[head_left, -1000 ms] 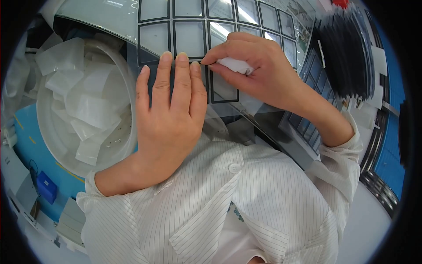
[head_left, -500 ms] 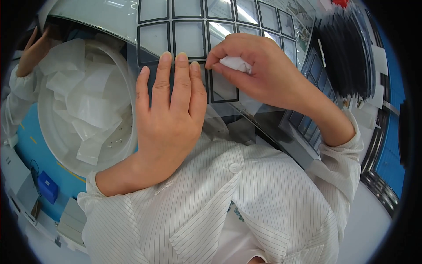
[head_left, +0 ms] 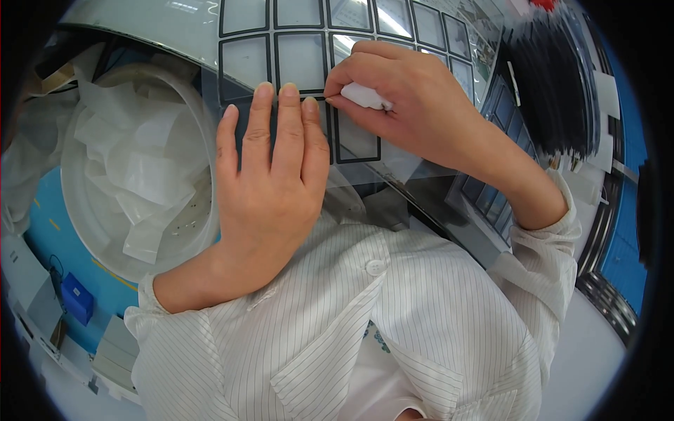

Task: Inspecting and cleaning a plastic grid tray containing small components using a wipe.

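Observation:
A clear sheet printed with black-framed rectangles lies over the table and hangs past its near edge. My left hand rests flat on the sheet's near left part, fingers stretched out. Just right of it, my right hand is closed around a crumpled white wipe. Its thumb and index fingertips press together at a frame line, close to my left index finger. Whether something small sits in that pinch I cannot make out. Most of the wipe is hidden inside the fist.
A large white bin of crumpled translucent film stands at the left. A thick stack of dark sheets is at the right, with another framed sheet beside it. Another person's sleeve shows at far left.
My right hand has shifted slightly left and away from me along the sheet, with the wipe in it. My left hand stays in place. The other person's hand at far left has moved.

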`<control>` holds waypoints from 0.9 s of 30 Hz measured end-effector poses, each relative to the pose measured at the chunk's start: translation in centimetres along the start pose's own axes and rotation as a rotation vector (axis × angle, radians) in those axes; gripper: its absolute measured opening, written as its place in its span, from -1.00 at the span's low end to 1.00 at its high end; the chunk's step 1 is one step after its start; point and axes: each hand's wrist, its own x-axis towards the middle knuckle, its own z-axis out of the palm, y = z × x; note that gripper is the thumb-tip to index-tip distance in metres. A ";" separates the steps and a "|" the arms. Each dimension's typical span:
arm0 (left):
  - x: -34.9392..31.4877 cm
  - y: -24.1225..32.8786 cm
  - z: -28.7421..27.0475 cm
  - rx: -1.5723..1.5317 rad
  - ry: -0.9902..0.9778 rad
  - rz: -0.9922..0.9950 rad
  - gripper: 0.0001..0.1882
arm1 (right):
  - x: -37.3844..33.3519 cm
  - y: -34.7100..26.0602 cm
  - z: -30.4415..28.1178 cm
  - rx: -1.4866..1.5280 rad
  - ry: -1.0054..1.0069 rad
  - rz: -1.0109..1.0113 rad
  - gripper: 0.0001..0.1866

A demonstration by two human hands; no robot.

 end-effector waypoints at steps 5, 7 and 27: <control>0.1 -0.1 -0.1 -0.003 -0.007 0.002 -0.76 | 0.2 0.0 -0.1 -0.030 -0.006 -0.020 -0.88; 0.1 0.0 -0.2 -0.010 -0.007 0.004 -0.76 | 0.2 0.0 0.0 -0.042 0.009 -0.035 -0.88; 0.1 0.1 -0.7 -0.001 -0.102 -0.030 -0.61 | 1.5 -0.7 -2.0 -0.256 -0.281 -0.172 -0.74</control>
